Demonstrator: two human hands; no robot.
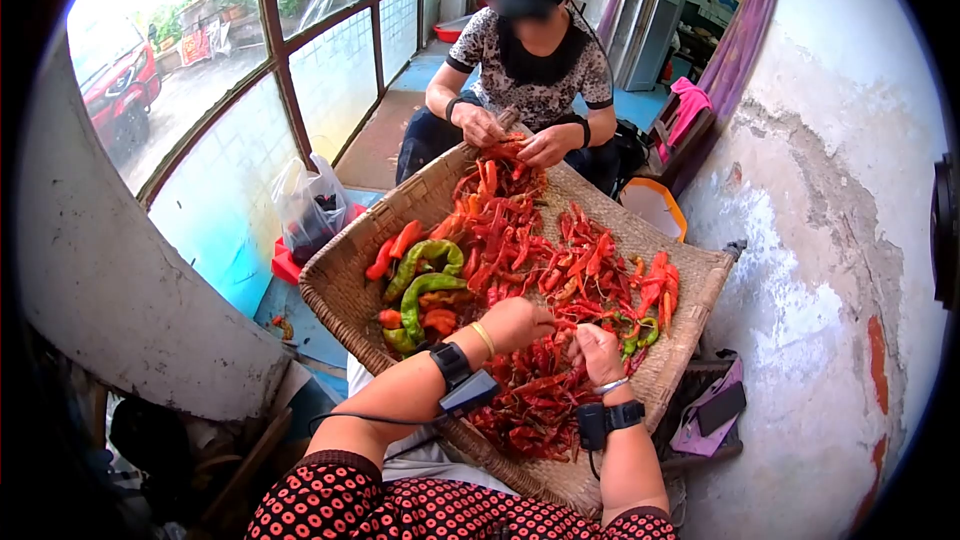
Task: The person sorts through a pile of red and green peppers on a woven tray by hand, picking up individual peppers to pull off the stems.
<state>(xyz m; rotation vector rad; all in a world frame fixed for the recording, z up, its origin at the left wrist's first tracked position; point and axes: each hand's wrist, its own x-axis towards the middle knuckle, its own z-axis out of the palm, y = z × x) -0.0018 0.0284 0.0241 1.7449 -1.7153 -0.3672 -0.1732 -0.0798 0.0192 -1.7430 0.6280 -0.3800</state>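
Note:
A wide woven basket (pixel 690 325) lies in front of me, heaped with red chili peppers (pixel 500 230). Over its near half, my left hand (pixel 518 324) is closed in a pinch, fingertips pointing right. Close beside it, my right hand (pixel 598 352) is closed too, thumb and fingers pressed together. A bit of red chili pepper (pixel 565 324) shows between the two hands, and both seem to grip it; the fingers hide most of it. Large green peppers (pixel 425 300) lie left of my left hand. Smaller green peppers (pixel 648 332) rest right of my right hand.
Across the basket sits another person (pixel 540 70), both hands at the peppers on the far rim. A plastic bag (pixel 310 205) stands in a red container (pixel 285 262) at left. An orange-rimmed bucket (pixel 652 208) is behind the right side. A phone (pixel 720 410) lies at lower right.

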